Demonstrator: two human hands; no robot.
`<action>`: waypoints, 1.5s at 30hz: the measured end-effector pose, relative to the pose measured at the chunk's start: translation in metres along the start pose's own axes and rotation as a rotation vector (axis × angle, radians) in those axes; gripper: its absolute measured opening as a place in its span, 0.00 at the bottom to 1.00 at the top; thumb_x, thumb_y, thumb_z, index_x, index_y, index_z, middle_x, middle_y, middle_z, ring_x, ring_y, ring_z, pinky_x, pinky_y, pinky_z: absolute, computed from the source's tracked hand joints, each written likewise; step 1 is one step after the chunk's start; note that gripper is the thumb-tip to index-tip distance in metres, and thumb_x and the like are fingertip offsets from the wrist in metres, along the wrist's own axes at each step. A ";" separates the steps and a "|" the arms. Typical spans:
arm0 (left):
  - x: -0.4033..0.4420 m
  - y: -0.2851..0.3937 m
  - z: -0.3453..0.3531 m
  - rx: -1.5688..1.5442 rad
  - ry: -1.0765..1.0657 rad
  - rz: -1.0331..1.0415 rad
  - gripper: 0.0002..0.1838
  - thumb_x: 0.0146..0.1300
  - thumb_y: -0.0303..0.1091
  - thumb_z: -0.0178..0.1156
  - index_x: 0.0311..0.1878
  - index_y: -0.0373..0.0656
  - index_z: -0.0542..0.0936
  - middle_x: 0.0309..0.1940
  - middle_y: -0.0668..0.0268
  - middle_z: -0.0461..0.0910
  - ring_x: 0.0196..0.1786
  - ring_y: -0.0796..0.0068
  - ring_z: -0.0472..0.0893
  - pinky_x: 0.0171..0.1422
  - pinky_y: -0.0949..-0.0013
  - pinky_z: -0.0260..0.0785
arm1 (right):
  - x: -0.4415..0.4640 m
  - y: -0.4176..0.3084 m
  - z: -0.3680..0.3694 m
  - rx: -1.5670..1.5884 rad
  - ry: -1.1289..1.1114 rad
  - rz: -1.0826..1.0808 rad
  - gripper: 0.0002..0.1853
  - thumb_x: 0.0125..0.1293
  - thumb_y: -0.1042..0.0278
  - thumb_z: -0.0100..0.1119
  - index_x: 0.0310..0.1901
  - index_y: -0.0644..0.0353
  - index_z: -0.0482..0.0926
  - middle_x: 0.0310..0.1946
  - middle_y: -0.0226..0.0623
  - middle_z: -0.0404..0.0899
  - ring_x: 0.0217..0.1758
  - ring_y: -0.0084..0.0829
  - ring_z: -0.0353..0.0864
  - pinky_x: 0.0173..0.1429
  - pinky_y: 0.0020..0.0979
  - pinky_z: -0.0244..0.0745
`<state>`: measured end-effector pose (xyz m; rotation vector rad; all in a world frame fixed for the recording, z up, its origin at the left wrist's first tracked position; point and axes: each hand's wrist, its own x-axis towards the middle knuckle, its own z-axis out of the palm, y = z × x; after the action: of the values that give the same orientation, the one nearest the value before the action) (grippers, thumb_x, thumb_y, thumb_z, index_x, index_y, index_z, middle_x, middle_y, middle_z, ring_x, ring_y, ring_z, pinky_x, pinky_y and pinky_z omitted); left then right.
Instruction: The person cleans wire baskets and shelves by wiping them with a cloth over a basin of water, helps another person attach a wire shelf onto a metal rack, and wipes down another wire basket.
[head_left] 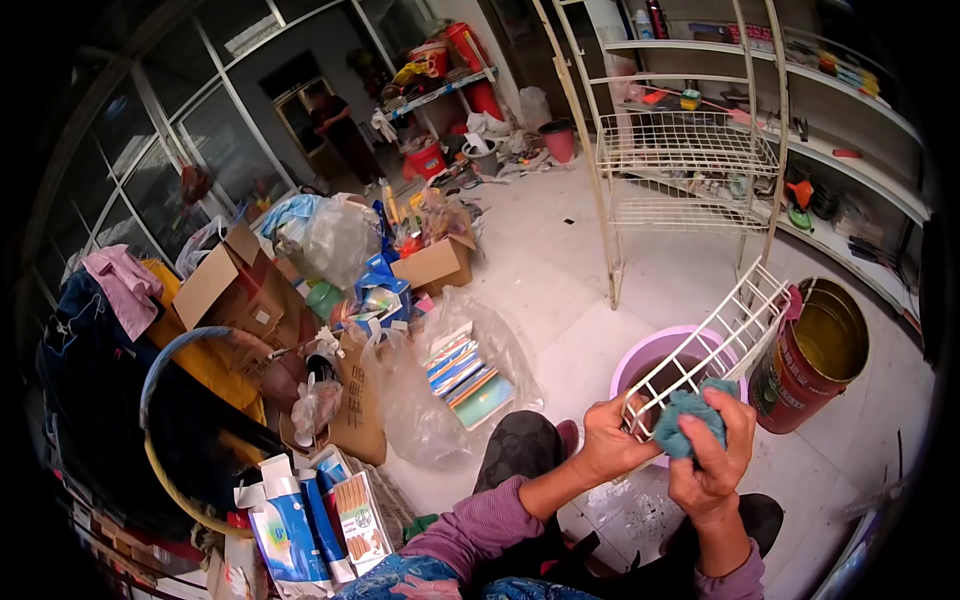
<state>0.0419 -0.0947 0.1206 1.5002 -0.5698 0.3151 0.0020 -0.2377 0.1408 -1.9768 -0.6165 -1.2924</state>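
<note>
My left hand (612, 440) is closed round the near end of a white wire rack (735, 318), which slants up and away to the right. In my right hand (715, 470) is a wet-looking teal cloth (690, 418), bunched up and pressed against the rack's near end beside my left hand. Below the rack stands a pink-purple basin (627, 362) with dark water in it. The rack's far end reaches over toward a red metal bucket (785, 385) that holds yellowish liquid.
A tall wire shelf stand (690, 160) rises ahead, before white wall shelves (850, 150). Left of me lie a plastic bag with packets (465, 375), cardboard boxes (250, 290) and a hoop (150, 430). Wet spots mark the floor near my feet. Another person (340, 135) stands far back.
</note>
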 end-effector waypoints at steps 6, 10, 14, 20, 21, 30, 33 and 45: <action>0.004 -0.005 -0.004 -0.094 0.048 -0.060 0.23 0.44 0.20 0.73 0.20 0.45 0.63 0.18 0.76 0.67 0.23 0.88 0.64 0.26 0.79 0.57 | -0.049 0.033 0.024 -0.004 0.054 0.237 0.21 0.40 0.82 0.53 0.41 0.64 0.78 0.48 0.54 0.74 0.44 0.50 0.74 0.48 0.42 0.72; 0.004 -0.001 -0.006 -0.080 0.093 -0.092 0.23 0.44 0.19 0.73 0.19 0.45 0.63 0.17 0.77 0.65 0.22 0.88 0.63 0.25 0.78 0.55 | -0.086 0.052 0.038 0.009 0.008 0.402 0.22 0.41 0.81 0.52 0.43 0.66 0.76 0.45 0.53 0.74 0.44 0.50 0.74 0.50 0.40 0.71; 0.001 -0.009 -0.009 -0.119 0.106 -0.097 0.24 0.43 0.20 0.73 0.18 0.46 0.63 0.16 0.77 0.64 0.22 0.88 0.62 0.24 0.78 0.54 | -0.105 0.072 0.041 0.142 -0.022 0.889 0.21 0.41 0.80 0.54 0.43 0.65 0.74 0.41 0.43 0.73 0.43 0.39 0.74 0.51 0.34 0.69; 0.002 -0.007 -0.025 -0.113 0.093 -0.044 0.26 0.42 0.19 0.74 0.18 0.48 0.60 0.16 0.78 0.61 0.20 0.88 0.58 0.24 0.77 0.50 | -0.053 0.111 -0.003 0.516 0.425 1.020 0.31 0.40 0.82 0.52 0.54 0.68 0.71 0.46 0.34 0.72 0.45 0.27 0.73 0.50 0.23 0.69; 0.002 -0.006 -0.026 -0.126 0.076 -0.057 0.26 0.42 0.19 0.73 0.18 0.48 0.60 0.16 0.78 0.61 0.20 0.88 0.58 0.24 0.76 0.49 | -0.039 0.115 -0.013 0.516 0.426 1.019 0.31 0.40 0.82 0.52 0.54 0.68 0.71 0.46 0.34 0.72 0.45 0.27 0.73 0.50 0.23 0.69; -0.007 -0.006 -0.030 -0.284 -0.039 -0.045 0.24 0.44 0.12 0.68 0.17 0.46 0.61 0.14 0.73 0.64 0.20 0.83 0.61 0.24 0.73 0.50 | -0.031 0.132 -0.033 0.952 0.040 1.137 0.31 0.40 0.80 0.54 0.53 0.70 0.72 0.32 0.29 0.75 0.33 0.23 0.74 0.41 0.21 0.70; -0.011 -0.015 -0.034 -0.294 -0.044 -0.012 0.24 0.44 0.13 0.68 0.18 0.46 0.61 0.14 0.72 0.64 0.20 0.83 0.61 0.24 0.73 0.50 | -0.034 0.130 -0.029 0.829 0.102 1.104 0.26 0.40 0.79 0.54 0.49 0.70 0.74 0.32 0.29 0.75 0.32 0.22 0.74 0.41 0.21 0.70; -0.023 -0.003 -0.070 -0.090 0.117 -0.203 0.32 0.44 0.24 0.74 0.54 0.37 0.70 0.43 0.65 0.73 0.43 0.78 0.75 0.46 0.75 0.70 | -0.007 0.082 -0.043 0.807 0.211 0.971 0.18 0.38 0.78 0.58 0.36 0.67 0.74 0.25 0.29 0.76 0.25 0.18 0.73 0.34 0.20 0.70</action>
<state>0.0360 -0.0225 0.1074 1.4291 -0.3310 0.2146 0.0312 -0.3235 0.1223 -1.1523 0.0021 -0.4888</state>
